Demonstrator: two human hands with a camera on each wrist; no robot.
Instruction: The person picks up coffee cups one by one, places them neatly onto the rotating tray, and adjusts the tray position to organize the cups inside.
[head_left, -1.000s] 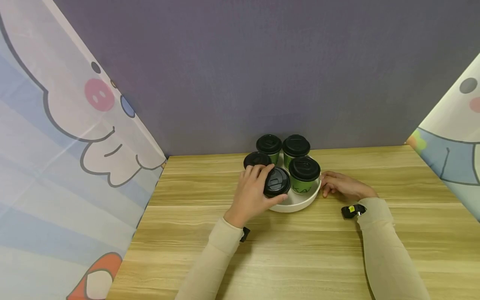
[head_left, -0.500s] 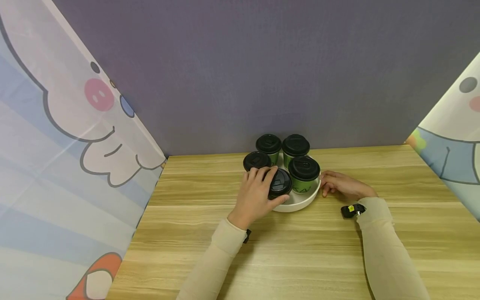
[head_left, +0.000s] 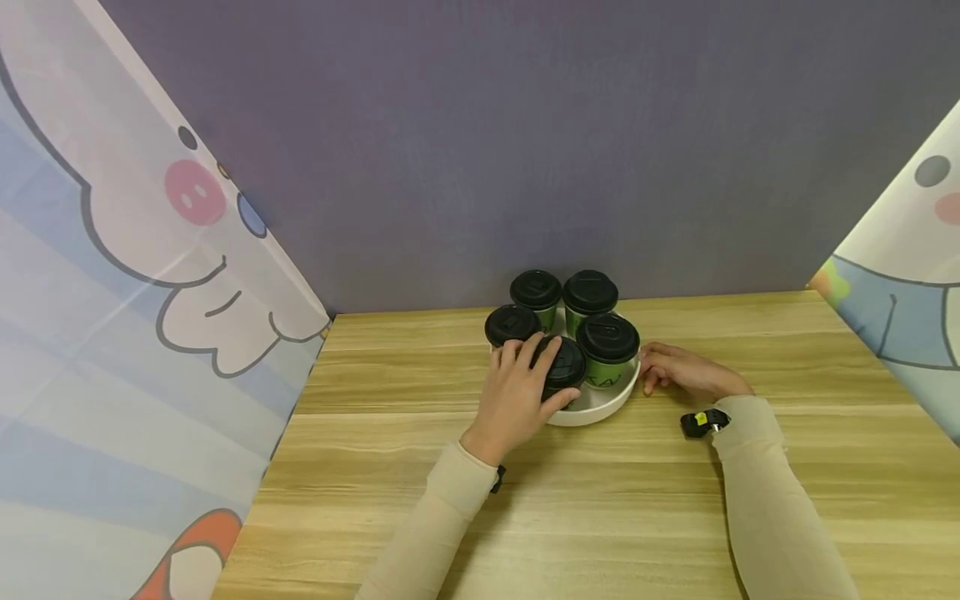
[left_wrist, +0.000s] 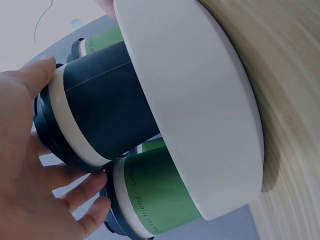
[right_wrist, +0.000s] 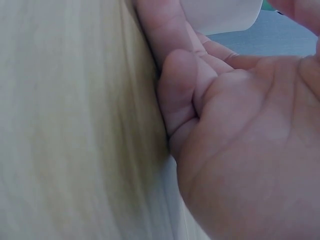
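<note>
My left hand grips the black lid of a dark paper coffee cup, thumb on one side and fingers on the other. In the left wrist view this cup stands inside the white round tray, its lower end hidden by the tray's wall. Beside it in the tray are several green paper cups with black lids, one at the front right and one at the left. On the table at the tray's right rim rests my right hand, its fingers loosely bent and close against the wall.
Two more lidded cups, one at the back left and one at the back right, stand in the tray near the grey partition. Cartoon-printed panels flank the wooden table.
My left hand and the dark cup have shifted slightly to the right, closer to the front right green cup. The right hand stays in place.
</note>
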